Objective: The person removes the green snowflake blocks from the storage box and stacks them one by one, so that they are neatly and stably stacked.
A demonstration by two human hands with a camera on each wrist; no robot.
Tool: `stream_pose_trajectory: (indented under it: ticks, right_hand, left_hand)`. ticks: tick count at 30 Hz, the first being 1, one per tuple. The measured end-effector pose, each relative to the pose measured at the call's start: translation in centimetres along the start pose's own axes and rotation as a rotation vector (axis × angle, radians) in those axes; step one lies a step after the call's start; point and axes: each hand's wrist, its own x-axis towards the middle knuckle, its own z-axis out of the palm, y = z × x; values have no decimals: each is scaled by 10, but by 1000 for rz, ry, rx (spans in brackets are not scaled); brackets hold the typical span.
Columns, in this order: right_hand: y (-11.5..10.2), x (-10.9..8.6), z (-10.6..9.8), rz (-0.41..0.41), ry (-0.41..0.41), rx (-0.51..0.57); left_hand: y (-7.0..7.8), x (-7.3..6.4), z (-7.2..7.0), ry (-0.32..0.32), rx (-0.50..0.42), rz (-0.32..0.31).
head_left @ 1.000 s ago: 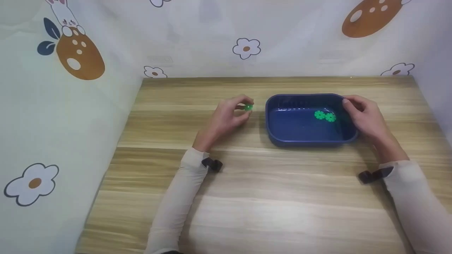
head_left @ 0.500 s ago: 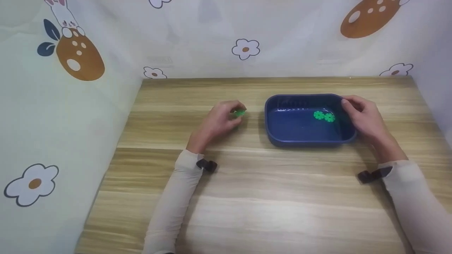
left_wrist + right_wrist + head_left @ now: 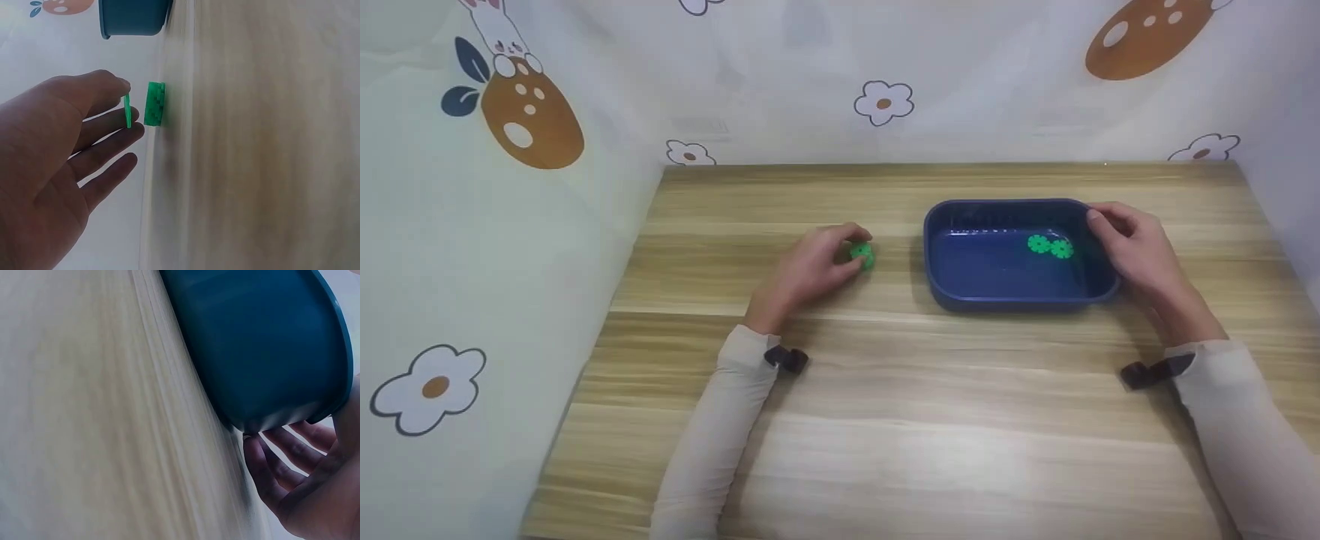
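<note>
In the left wrist view my left hand (image 3: 62, 126) pinches a thin green snowflake disc (image 3: 127, 111) by its edge. Just below it, with a narrow gap, a short stack of green discs (image 3: 153, 104) stands on the table. From the head view the left hand (image 3: 810, 266) is left of a dark blue plastic tub (image 3: 1005, 303), and the held disc largely covers the stack. My right hand (image 3: 1144, 247) grips the tub's right end, thumb at the rim and fingers along the outer wall. Two green snowflake discs (image 3: 1050, 247) lie side by side inside the tub.
The wood-grain table (image 3: 915, 420) meets a patterned cloth wall (image 3: 780, 97) at the back and another at the left. Black wrist straps (image 3: 787, 359) sit on both sleeves.
My left hand has moved left and toward me, away from the tub, lowering with the green disc, which now lies flatter. The right hand and the tub have stayed put.
</note>
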Motion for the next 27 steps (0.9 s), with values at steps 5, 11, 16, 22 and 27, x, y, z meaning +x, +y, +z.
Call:
stream_pose_trajectory:
  ticks: [5,11,16,22,27]
  right_hand:
    - [-1,-1,0,-6,4,-18]
    - [-1,-1,-1,9,-9,-15]
    - [-1,-1,-1,33,-22,-5]
    - [-3,-1,-1,51,-24,-3]
    - [-3,-1,-1,56,-22,24]
  left_hand:
    - [-2,1,2,-15,22,7]
    - [-3,2,3,-25,42,17]
    - [-4,0,-2,-54,2,-7]
    - [-6,0,-5,-67,-52,-14]
    - [-7,-1,-5,-57,-52,-1]
